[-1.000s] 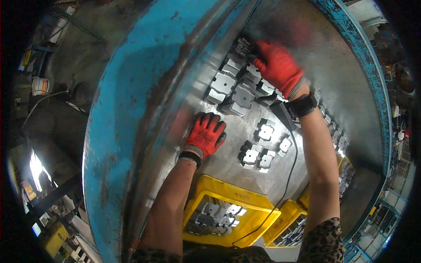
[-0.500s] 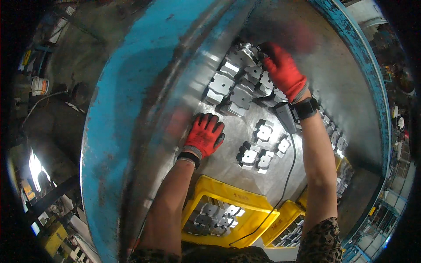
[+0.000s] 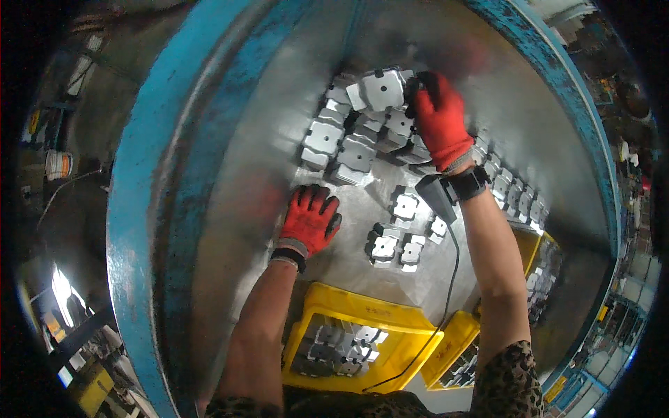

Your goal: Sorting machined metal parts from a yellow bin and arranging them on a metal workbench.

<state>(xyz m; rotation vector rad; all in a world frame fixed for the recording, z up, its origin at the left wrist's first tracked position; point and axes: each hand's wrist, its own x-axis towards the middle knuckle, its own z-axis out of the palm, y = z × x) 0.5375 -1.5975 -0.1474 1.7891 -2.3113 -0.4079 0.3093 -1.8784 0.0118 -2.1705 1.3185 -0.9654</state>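
Note:
My right hand point(image 3: 440, 115), in a red glove with black fingertips, grips a stamped metal plate point(image 3: 382, 89) by its right edge. This notched plate has a small centre hole and is tilted above the stacks of similar plates point(image 3: 357, 157) at the far side. Fingers spread, my left hand point(image 3: 311, 219) rests on the bare metal tabletop point(image 3: 341, 251), in the same kind of glove and holding nothing. Smaller metal stacks point(image 3: 385, 246) stand to its right. The fingertips of my right hand are partly hidden behind the held plate's edge.
Near me is a yellow bin point(image 3: 362, 313) holding metal plates; a second yellow bin point(image 3: 449, 348) stands to its right. A row of stacked plates point(image 3: 519, 195) runs beyond my right forearm. A black cable point(image 3: 454, 279) hangs from the box point(image 3: 437, 198) at my right wrist.
My right hand has lifted a metal plate into clear view above the far stacks. The whole view has shifted slightly; my left hand still lies on the tabletop.

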